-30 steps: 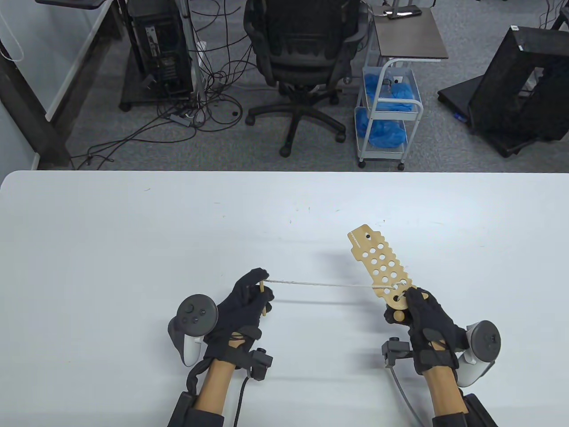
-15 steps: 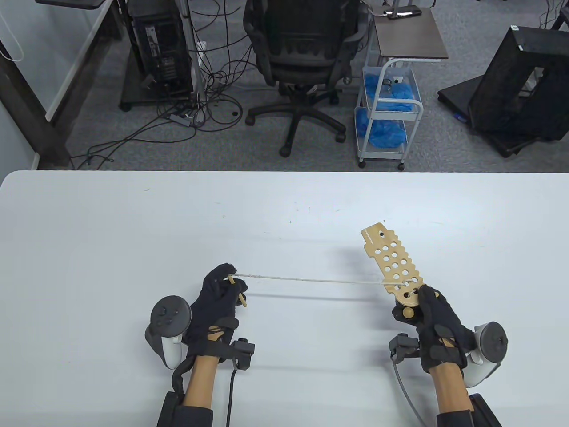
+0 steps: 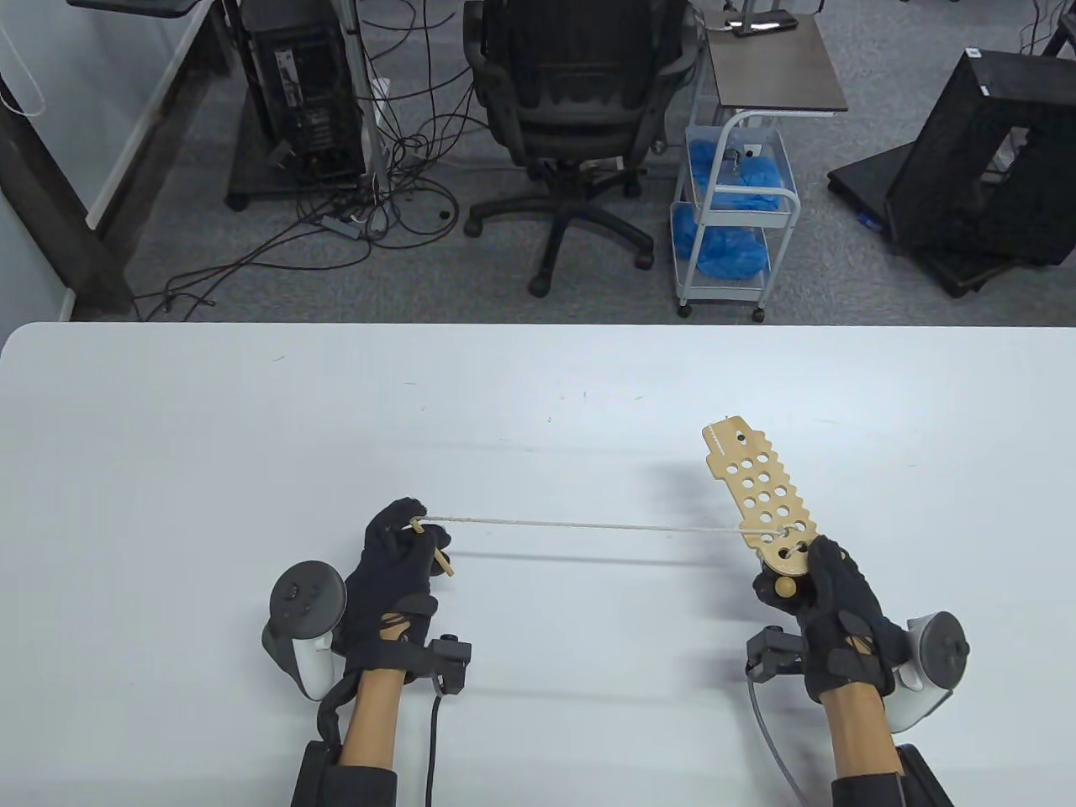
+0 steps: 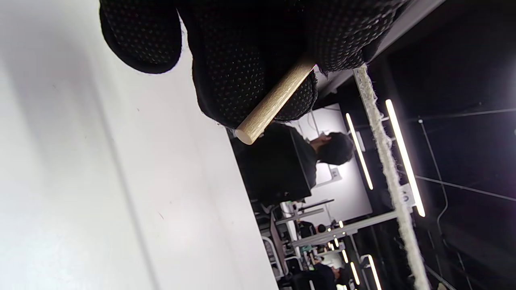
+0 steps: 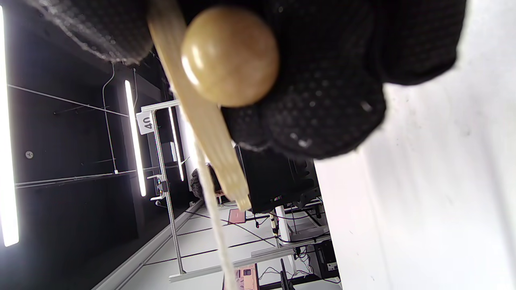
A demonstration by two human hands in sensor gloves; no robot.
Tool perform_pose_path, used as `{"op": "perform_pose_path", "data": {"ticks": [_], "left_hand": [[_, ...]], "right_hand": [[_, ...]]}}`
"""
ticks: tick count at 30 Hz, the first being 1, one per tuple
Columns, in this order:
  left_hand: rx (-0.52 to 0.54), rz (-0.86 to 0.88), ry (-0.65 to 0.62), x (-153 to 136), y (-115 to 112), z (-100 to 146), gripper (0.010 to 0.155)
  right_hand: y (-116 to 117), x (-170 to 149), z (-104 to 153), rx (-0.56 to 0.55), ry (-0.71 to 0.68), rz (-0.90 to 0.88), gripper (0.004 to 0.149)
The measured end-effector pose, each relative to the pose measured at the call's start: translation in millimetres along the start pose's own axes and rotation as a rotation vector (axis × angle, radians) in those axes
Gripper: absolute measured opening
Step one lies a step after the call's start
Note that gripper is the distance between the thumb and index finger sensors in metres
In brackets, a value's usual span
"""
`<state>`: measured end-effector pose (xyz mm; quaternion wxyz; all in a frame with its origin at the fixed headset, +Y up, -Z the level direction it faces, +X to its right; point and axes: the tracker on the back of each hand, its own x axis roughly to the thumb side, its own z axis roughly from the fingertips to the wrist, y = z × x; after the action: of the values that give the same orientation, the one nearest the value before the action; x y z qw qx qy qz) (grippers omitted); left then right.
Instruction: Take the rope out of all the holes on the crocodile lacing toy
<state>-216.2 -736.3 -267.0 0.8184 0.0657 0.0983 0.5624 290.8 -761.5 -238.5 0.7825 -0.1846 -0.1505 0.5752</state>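
Two hands in black sensor gloves work above a white desk (image 3: 252, 403). The right hand (image 3: 828, 588) grips the near end of a flat, pale wooden crocodile-shaped lacing board (image 3: 761, 496) dotted with round holes, holding it off the desk. The board's long axis runs from that hand away from the person and slightly to the left. In the right wrist view, a round wooden bead (image 5: 229, 56) sits against the board's near end, beside the gloved fingers (image 5: 322, 104).

The left hand (image 3: 391, 563) is curled around a short wooden dowel needle (image 3: 433, 551) tied to one end of a thin white rope (image 3: 588, 527). The left wrist view shows the needle pinched between the gloved fingers (image 4: 242, 80), with the rope leaving beside it.

The rope stretches taut and nearly level between the hands, crossing the board's long axis. It enters the board at a hole close to the right hand's grip. The far holes look empty; how many near holes remain laced cannot be told.

The rope's free end lies to the left, with the left hand. Drawing it out probably means pulling leftward, away from the board, while the right hand holds the board steady.
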Motion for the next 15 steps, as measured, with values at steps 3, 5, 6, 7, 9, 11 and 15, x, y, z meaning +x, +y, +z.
{"op": "perform_pose_path", "data": {"ticks": [3,5,6,7,9,11,15], "left_hand": [[0.020,0.019,0.010,-2,3,0,0.053],[0.028,0.034,0.022,-4,5,0,0.053],[0.033,0.040,0.027,-5,6,0,0.053],[0.035,0.048,0.034,-6,7,-1,0.053],[0.030,0.076,0.046,-9,9,-2,0.053],[0.027,0.112,0.050,-11,10,-3,0.053],[0.038,0.121,0.063,-15,15,-4,0.053]], "right_hand": [[-2,-1,-1,-0.009,0.012,-0.021,0.050],[-3,-2,-1,-0.015,0.020,-0.031,0.050],[-4,-2,-1,-0.017,0.022,-0.035,0.050],[-4,-2,-1,-0.018,0.025,-0.039,0.050],[-4,-2,-1,-0.019,0.029,-0.044,0.050],[-4,-2,-1,-0.020,0.031,-0.048,0.050],[-5,-2,-1,-0.024,0.033,-0.056,0.050]]}}
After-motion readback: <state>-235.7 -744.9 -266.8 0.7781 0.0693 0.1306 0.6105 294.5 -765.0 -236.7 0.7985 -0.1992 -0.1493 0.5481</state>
